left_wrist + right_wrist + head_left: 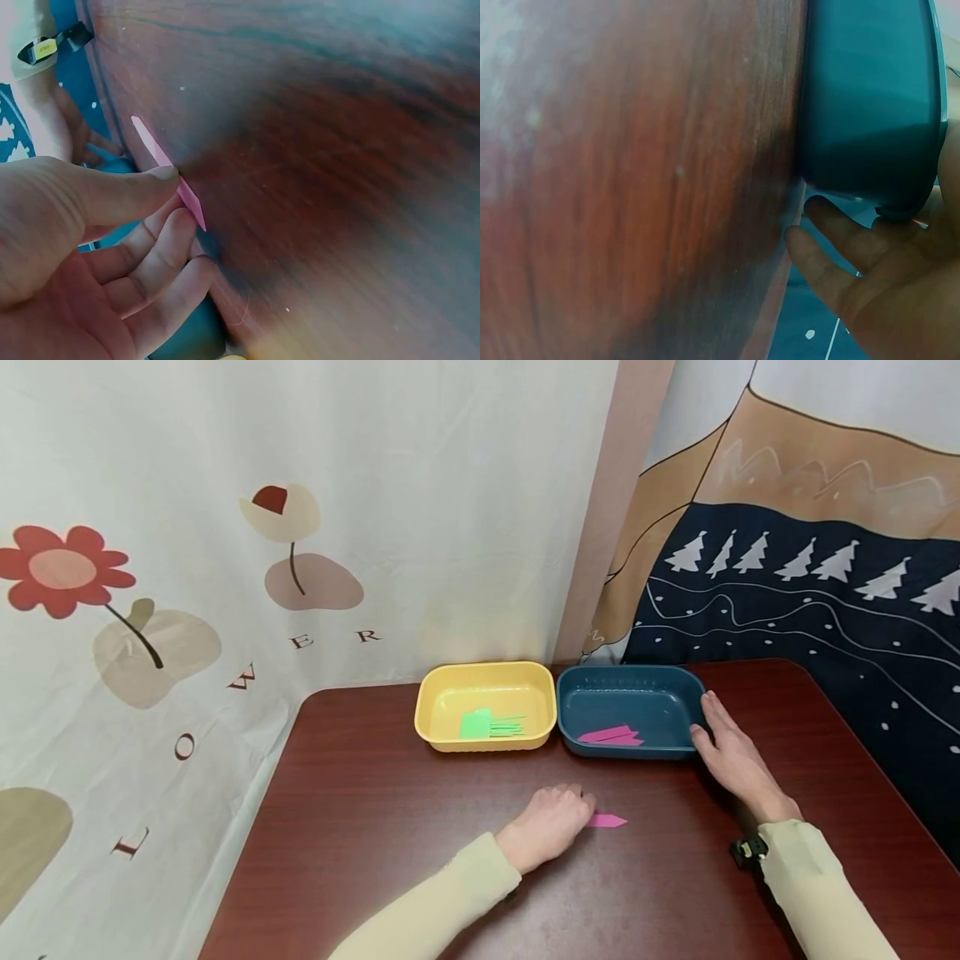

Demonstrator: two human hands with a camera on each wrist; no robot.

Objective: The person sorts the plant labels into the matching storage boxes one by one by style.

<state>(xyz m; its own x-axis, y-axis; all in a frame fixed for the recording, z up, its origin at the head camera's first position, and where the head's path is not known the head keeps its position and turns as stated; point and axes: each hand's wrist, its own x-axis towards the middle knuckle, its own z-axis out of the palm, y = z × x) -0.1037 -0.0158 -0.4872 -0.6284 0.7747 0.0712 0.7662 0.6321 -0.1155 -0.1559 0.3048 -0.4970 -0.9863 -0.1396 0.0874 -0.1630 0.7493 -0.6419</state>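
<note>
My left hand (550, 821) pinches a pink arrow-shaped slip (608, 821) between thumb and fingertips, just over the tabletop. In the left wrist view the slip (192, 199) sticks out on both sides of the thumb tip. My right hand (738, 764) rests against the right end of the blue basin (637, 752), its fingers fairly straight along the outer wall. The right wrist view shows the basin's wall (874, 90) beside these fingers (847, 232). More pink slips (611, 736) lie inside the blue basin, near its front left.
A yellow basin (486, 746) stands left of the blue one, close beside it. It holds several green slips (477, 724). Both stand at the back of the dark red-brown table (352, 793). Printed curtains (450, 527) hang directly behind the table.
</note>
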